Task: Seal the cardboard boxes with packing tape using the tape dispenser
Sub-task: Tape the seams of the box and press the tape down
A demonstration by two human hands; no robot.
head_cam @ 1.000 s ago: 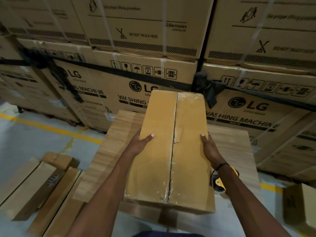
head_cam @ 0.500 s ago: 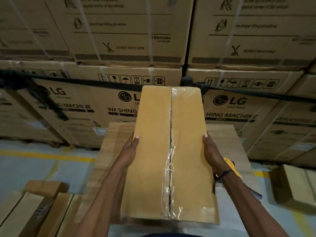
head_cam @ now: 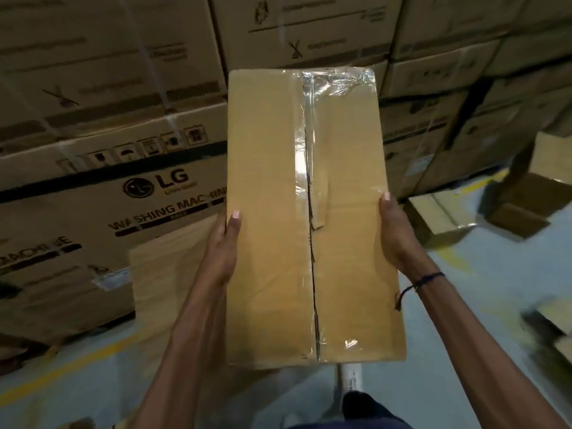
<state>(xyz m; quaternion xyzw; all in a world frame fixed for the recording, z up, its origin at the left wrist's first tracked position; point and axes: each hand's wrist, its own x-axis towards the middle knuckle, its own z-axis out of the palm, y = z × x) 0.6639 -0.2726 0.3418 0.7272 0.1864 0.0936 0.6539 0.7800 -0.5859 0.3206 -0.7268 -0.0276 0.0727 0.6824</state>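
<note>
A long brown cardboard box [head_cam: 272,243] fills the middle of the head view, lifted in the air. Clear packing tape runs along its centre seam and across its far end. My left hand [head_cam: 224,243] grips its left edge and my right hand [head_cam: 394,233] grips its right edge, thumbs on top. A dark cord sits on my right wrist. The tape dispenser is not in view.
Stacked washing-machine cartons [head_cam: 108,187] form a wall ahead and to the right. The wooden table [head_cam: 167,274] lies low at the left behind the box. Several smaller boxes [head_cam: 439,215] sit on the floor at right. A yellow floor line [head_cam: 62,366] runs at lower left.
The box has been lifted off the table and carried to the right, and my view has swung right with it. The yellow tape dispenser seen by my right wrist has dropped out of view.
</note>
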